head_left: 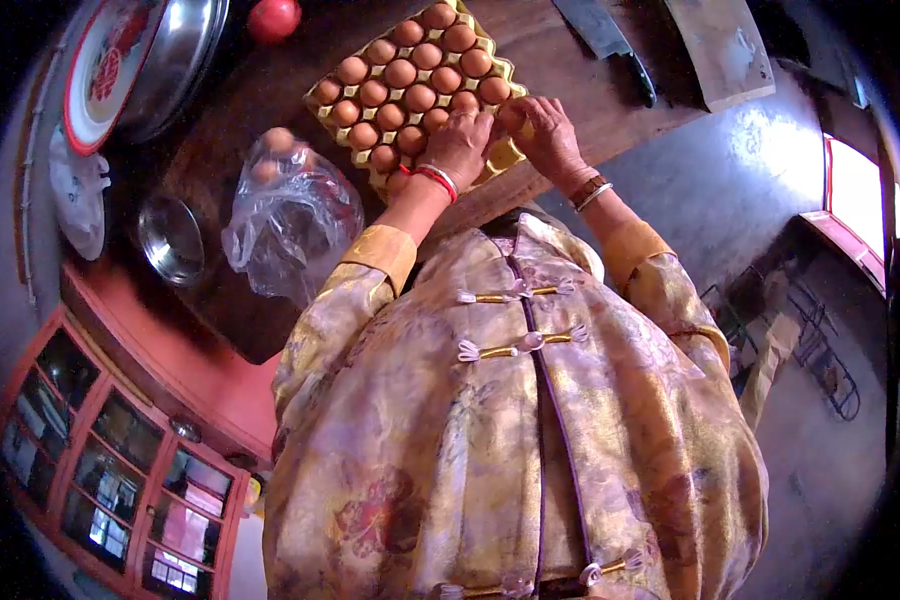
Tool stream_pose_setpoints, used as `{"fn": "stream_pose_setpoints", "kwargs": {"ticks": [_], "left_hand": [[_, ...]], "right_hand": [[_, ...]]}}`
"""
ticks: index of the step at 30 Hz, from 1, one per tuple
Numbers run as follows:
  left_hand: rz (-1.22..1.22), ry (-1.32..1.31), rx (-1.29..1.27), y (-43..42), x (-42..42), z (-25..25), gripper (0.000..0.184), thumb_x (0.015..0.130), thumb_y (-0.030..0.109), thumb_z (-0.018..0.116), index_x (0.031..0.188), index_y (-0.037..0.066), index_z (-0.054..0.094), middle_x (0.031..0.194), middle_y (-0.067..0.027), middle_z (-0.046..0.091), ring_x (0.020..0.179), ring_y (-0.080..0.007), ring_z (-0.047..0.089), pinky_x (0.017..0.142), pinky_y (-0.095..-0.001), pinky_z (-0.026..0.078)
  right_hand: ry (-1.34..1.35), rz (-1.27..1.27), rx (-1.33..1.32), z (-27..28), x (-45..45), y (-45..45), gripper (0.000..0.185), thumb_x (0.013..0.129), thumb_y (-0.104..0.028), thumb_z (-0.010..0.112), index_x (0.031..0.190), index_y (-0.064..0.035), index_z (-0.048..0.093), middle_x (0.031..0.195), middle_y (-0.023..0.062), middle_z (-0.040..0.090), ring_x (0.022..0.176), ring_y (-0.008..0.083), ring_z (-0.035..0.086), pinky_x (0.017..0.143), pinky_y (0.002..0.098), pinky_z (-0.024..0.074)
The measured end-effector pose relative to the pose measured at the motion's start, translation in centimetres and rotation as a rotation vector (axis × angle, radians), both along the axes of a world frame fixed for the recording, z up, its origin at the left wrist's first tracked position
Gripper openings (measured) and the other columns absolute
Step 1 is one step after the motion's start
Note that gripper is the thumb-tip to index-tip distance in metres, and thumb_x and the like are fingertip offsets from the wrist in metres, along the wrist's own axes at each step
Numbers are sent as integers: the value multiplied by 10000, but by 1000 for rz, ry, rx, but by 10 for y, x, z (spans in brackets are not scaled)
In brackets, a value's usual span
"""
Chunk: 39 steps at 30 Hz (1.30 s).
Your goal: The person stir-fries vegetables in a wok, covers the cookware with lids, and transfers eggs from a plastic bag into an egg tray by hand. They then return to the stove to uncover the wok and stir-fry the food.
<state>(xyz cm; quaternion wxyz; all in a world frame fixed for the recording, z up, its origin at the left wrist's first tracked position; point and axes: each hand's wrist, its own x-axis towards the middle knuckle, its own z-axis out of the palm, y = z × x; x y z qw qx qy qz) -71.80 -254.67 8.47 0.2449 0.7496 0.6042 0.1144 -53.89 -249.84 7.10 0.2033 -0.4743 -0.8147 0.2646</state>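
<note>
A yellow egg tray [505, 160] filled with rows of brown eggs [400, 73] lies on the wooden table. Over its near right part is my left hand [459, 146], fingers curled down among the eggs and their tips beside one egg [465, 102]. Its palm hides whatever is beneath. Close by, at the tray's right edge, my right hand [548, 138] has its fingers bent and drawn together. What they hold, if anything, is hidden. To the left of the tray sits a clear plastic bag [295, 225] with a few brown eggs [278, 141] at its mouth.
A metal bowl [170, 240] is left of the bag. A cleaver [605, 40] and a wooden board [720, 50] lie at the right. An enamel tray [85, 130] with a red rim, a metal basin [175, 75] and a red ball-shaped object [273, 18] are at the back left.
</note>
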Motion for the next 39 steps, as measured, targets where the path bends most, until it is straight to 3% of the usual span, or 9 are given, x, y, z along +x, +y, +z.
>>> {"fn": "stream_pose_setpoints", "kwargs": {"ticks": [5,6,13,19,23,24,28,35,39], "left_hand": [[-33,53,146,-2,-1,-11,85,792,61,523,845,39,586,1037,-192,515,904,-365,566,746,-457,483],[-12,50,158,-2,1,-15,103,804,73,512,854,40,596,1043,-193,514,912,-364,569,752,-450,489],[9,163,253,-14,-3,11,352,812,126,545,1150,36,503,1219,-230,441,1038,-349,558,803,-419,505],[344,-331,305,-83,-68,60,92,782,101,643,856,50,622,856,-119,609,858,-332,582,760,-426,475],[701,-296,265,-147,-164,48,204,878,202,578,869,5,629,804,-144,619,721,-267,614,648,-364,484],[808,-317,293,-152,-179,46,145,854,153,553,823,25,612,829,-178,612,803,-364,585,716,-440,466],[776,-189,350,-157,-238,-10,122,859,62,530,946,11,599,968,-200,615,892,-390,585,756,-460,462],[775,-370,107,-121,-284,-57,230,892,194,559,1035,17,598,1030,-157,616,980,-333,577,790,-424,456],[726,-532,45,-103,-292,-56,247,886,220,575,1041,29,600,1024,-140,616,976,-319,577,789,-422,457]], "right_hand": [[-76,36,-35,7,-5,1,412,713,-108,689,1113,-100,590,1068,139,577,1035,352,526,888,417,461],[-133,192,134,14,-5,5,285,810,-209,626,1076,-113,600,1028,120,578,1000,350,521,846,438,466],[-72,134,-31,12,-8,3,285,818,-126,621,1095,-71,582,1030,137,572,973,354,542,818,436,471],[93,136,-54,66,-53,-22,236,810,-79,611,1045,-50,605,1000,143,606,946,349,579,811,412,490],[248,629,-276,122,-139,-71,303,765,11,565,1051,-59,635,974,152,634,931,329,602,800,378,492],[269,801,-323,130,-166,-82,293,763,-19,583,1050,-53,630,961,149,628,929,338,600,799,395,492],[212,1063,-253,65,-252,-131,273,738,69,546,996,5,607,1022,181,602,961,362,578,830,410,478],[4,857,240,-13,-310,-128,321,837,-80,504,1153,-38,548,1089,162,584,983,293,585,795,378,495],[-180,602,277,36,-338,-104,218,920,-242,474,970,-65,591,1003,89,606,962,248,564,823,389,467]]}}
